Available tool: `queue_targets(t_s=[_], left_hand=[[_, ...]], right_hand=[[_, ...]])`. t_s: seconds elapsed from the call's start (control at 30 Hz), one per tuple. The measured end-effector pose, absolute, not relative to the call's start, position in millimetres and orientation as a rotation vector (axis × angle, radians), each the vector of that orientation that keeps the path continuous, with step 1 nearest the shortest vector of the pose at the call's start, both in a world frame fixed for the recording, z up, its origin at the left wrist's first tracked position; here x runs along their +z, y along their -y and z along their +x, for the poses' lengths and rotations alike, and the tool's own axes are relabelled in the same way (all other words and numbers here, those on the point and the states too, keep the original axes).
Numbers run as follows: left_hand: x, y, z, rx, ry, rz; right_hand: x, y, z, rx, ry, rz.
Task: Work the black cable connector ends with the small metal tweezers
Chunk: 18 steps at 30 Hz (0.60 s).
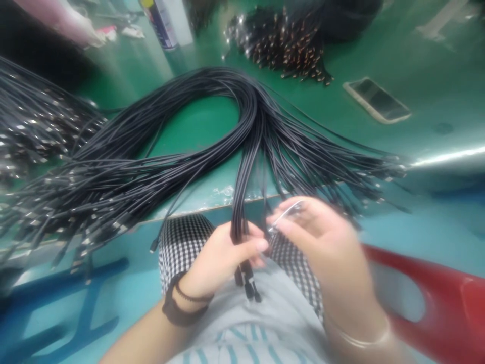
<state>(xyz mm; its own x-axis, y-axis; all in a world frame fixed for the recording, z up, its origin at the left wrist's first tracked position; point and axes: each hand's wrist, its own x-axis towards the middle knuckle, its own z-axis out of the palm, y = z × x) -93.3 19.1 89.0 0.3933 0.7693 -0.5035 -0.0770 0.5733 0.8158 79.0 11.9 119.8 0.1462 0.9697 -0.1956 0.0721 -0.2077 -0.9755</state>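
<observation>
My left hand [231, 253] is closed round a small bundle of black cables [239, 189], whose dark plug ends [249, 287] hang below my fingers over my lap. Just to its right, my right hand [322, 237] pinches a thin, shiny silver-looking piece [286, 215]; blur hides its exact kind. One cable runs down close to my right fingertips, but whether they touch it I cannot tell. The held cables come off a large looped bunch of black cables [212, 81] lying on the green table [204, 121].
More cables with metal-tipped ends [41, 126] are heaped at the left. Behind lie a pile of copper-coloured cable tips [291, 50], a spray can [161, 23] and a phone [377, 100]. A red stool [435, 303] stands at lower right. Another person's arm [60, 20] shows at upper left.
</observation>
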Motion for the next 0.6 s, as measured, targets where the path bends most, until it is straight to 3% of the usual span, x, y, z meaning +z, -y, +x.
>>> queue_targets(t_s=[0.17,0.27,0.33,0.47,0.6], left_hand=[[100,-29,-109,0.468,-0.904,0.725],[102,-31,-111,0.460,-0.795,0.678],[100,-30,-109,0.458,-0.755,0.643],[97,-25,-100,0.575,-0.876,0.633],[98,-20,-97,0.789,-1.070,0.699]], right_hand=[[112,-18,113,0.359,1.167,-1.873],[114,-13,112,0.139,1.044,-1.835],[118,-6,101,0.352,0.880,-1.673],[115,3,72,1.081,0.719,-1.338],[101,-1,53,1.371,0.634,-1.139]])
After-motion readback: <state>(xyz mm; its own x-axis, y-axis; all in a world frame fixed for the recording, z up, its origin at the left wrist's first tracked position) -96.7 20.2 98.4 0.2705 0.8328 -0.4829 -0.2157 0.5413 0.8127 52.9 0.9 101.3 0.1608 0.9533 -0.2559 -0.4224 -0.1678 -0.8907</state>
